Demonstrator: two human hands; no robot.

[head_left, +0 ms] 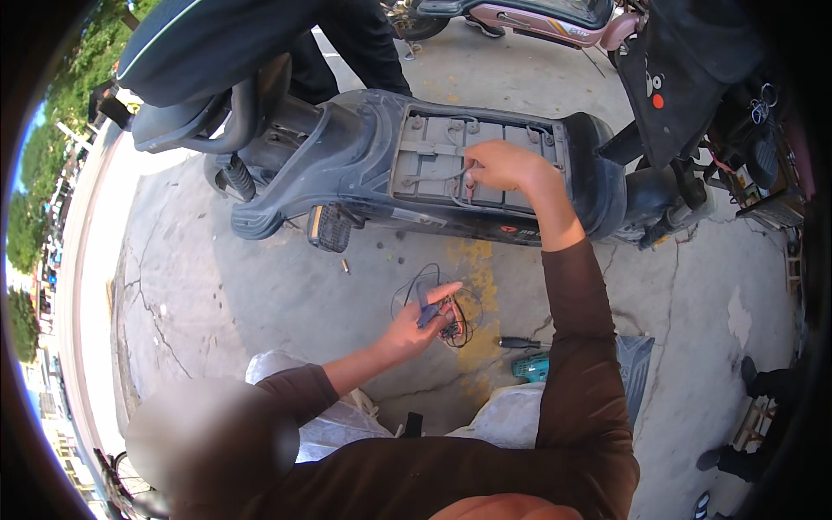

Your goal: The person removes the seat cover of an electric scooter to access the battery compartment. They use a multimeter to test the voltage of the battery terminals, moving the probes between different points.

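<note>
An electric scooter (368, 169) stands across my front, its floorboard cover off. Grey batteries (425, 165) linked by short cables sit in the opening. My right hand (507, 166) reaches over them, closed in a pinch on a small reddish piece (471, 185) at the near row's terminals; its exact kind is too small to tell. Nearer to me, my left hand (420, 329) is closed with its index finger stretched out. It holds a small dark blue piece (428, 314) and a bundle of thin dark wires (455, 334), which loop around the fingers.
On the concrete lie a screwdriver (520, 343) and a teal power tool (530, 368), beside my right arm. A small cylinder (346, 266) lies near the scooter's pedal (329, 228). Someone in dark trousers (347, 52) stands behind the scooter. A pink scooter (546, 24) is parked farther back.
</note>
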